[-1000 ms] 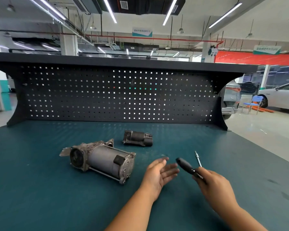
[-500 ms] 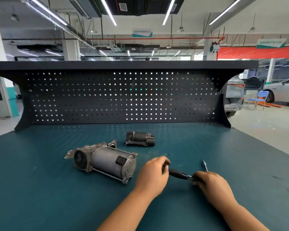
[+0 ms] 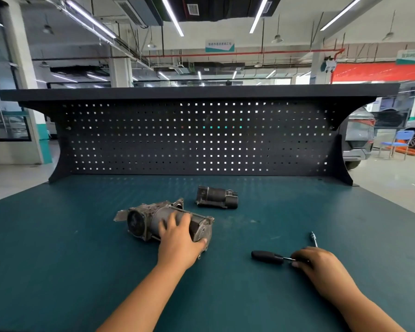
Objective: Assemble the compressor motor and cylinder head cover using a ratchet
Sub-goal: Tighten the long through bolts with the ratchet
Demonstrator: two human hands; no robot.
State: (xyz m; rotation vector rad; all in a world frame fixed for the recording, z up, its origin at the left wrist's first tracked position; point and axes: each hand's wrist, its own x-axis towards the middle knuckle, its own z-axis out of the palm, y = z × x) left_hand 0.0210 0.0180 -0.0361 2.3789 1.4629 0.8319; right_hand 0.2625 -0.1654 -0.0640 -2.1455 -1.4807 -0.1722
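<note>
Though grimy, a silvery compressor motor (image 3: 141,222)

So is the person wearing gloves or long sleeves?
No. The left hand and right hand are bare, with no gloves, rings or watch showing. The left forearm and right forearm are bare too, down to the picture's edge, so no sleeve can be seen.

On the bench (image 3: 58,259), the motor (image 3: 141,220) lies left of centre, with the cover (image 3: 216,197) just behind it to the right. The ratchet (image 3: 266,256) lies lower right. A pegboard (image 3: 153,144) stands along the back.
</note>
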